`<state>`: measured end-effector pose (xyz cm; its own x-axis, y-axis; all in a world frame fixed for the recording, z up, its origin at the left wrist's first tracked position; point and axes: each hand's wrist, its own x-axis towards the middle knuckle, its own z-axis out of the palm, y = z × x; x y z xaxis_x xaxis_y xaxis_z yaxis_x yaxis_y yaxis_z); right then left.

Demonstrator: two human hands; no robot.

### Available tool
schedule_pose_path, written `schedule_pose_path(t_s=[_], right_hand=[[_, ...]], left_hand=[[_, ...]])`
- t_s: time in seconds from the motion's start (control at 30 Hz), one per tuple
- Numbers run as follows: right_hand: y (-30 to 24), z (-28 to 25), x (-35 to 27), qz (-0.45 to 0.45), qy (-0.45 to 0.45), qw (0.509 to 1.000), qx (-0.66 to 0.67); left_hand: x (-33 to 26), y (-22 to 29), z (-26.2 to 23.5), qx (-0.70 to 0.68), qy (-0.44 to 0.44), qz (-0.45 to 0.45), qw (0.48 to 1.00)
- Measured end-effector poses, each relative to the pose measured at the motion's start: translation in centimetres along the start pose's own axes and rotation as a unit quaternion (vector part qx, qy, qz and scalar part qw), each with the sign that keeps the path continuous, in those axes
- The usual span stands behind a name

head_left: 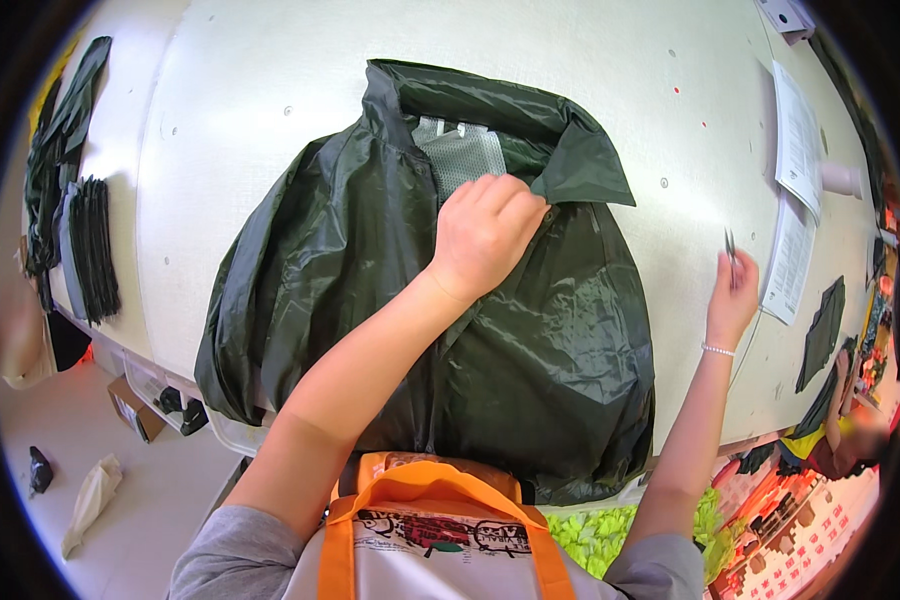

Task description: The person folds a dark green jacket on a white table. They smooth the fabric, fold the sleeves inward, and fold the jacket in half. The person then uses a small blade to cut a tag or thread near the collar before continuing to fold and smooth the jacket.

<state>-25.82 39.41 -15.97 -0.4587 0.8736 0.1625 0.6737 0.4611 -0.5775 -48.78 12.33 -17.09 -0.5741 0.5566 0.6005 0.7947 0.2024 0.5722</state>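
1. head view: the dark green jacket (560,370) lies on the desk (230,100), front side up, its lower end reaching the near edge and its collar (580,160) pointing toward the far edge.
2. between the collar's sides a grey mesh lining (465,150) shows.
3. of the two hands, the left hand (485,230) is closed, fingers curled down onto the jacket's front opening just below the collar, gripping the cloth there.
4. the right hand (734,290) is well apart from the jacket, toward the desk's right edge, its fingers narrowed around a small metal tool (730,245); it is blurred, so it could be snips or tweezers, i can't tell which.
5. a beaded bracelet (718,349) sits on the right wrist.
6. near that hand, along the desk's right edge, lie printed sheets (795,150), with a pale cylinder (842,180) just beside them and a dark cloth piece (823,335) closer to the near right corner.
7. at the desk's left edge is a stack of dark cloth (92,250).
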Motion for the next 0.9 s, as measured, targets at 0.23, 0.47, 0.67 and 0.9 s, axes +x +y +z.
schedule_pose_path(t_s=[0.23, 0.47, 0.67, 0.9], right_hand=[[15.9, -4.3, -2.3, 0.199, 0.026, 0.944, -0.261], [-3.5, 2.2, -1.6, 0.144, -0.171, 0.956, 0.19], [-17.2, 11.5, 1.5, 0.085, -0.347, 0.91, 0.209], [-21.3, 17.3, -2.9, -0.175, -0.088, 0.965, 0.172]], left_hand=[[1.6, -0.4, -3.0, -0.264, -0.027, -0.389, 0.882], [5.7, -7.8, -10.2, 0.053, -0.024, -0.395, 0.917], [7.8, -10.8, -8.2, -0.126, -0.204, -0.516, 0.822], [3.6, -10.2, -3.8, -0.286, -0.132, -0.465, 0.828]])
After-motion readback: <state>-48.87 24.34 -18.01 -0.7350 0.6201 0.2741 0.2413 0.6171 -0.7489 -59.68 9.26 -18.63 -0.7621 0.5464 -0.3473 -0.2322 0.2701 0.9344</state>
